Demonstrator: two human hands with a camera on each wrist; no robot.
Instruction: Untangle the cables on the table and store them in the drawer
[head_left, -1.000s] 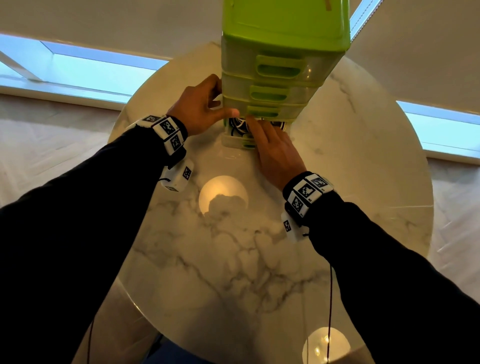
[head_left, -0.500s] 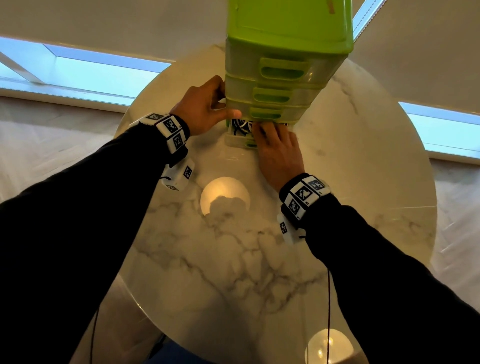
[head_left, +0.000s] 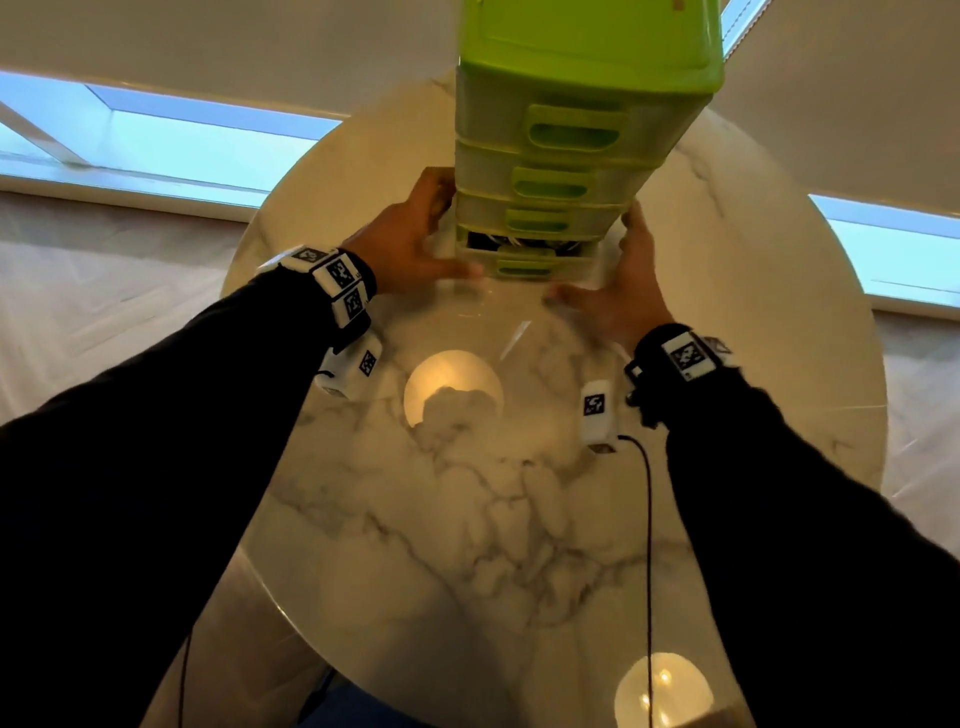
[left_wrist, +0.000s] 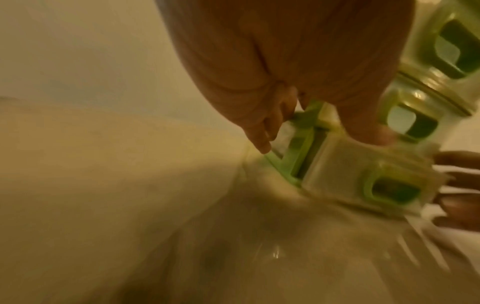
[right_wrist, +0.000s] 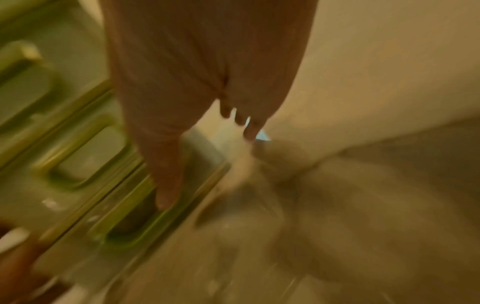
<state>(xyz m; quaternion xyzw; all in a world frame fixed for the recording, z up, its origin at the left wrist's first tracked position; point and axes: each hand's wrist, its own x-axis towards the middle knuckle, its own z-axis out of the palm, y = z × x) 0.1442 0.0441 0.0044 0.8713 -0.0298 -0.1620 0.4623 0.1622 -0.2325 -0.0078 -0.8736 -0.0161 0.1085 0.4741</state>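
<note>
A green drawer unit (head_left: 587, 67) stands at the far side of the round marble table (head_left: 493, 519). Its bottom drawer (head_left: 524, 262) sticks out a little, and dark and white cables (head_left: 498, 240) show in the narrow gap above it. My left hand (head_left: 410, 249) clasps the unit's left front corner, with curled fingers on the green side frame (left_wrist: 293, 156) and the thumb across the drawer's front. My right hand (head_left: 628, 280) lies along the unit's right side, fingers straight, thumb stretched toward the drawer front (right_wrist: 124, 230). Both wrist views are blurred.
The table's near half shows only two lamp reflections (head_left: 452, 389). A thin black wire (head_left: 647, 519) hangs from my right wrist device across the table. White covering lies around the table, and low windows (head_left: 182, 140) run behind it.
My right hand left the bottom drawer's front and moved to the unit's right side. The drawer sits further in than before. My left thumb dropped down to the drawer's front.
</note>
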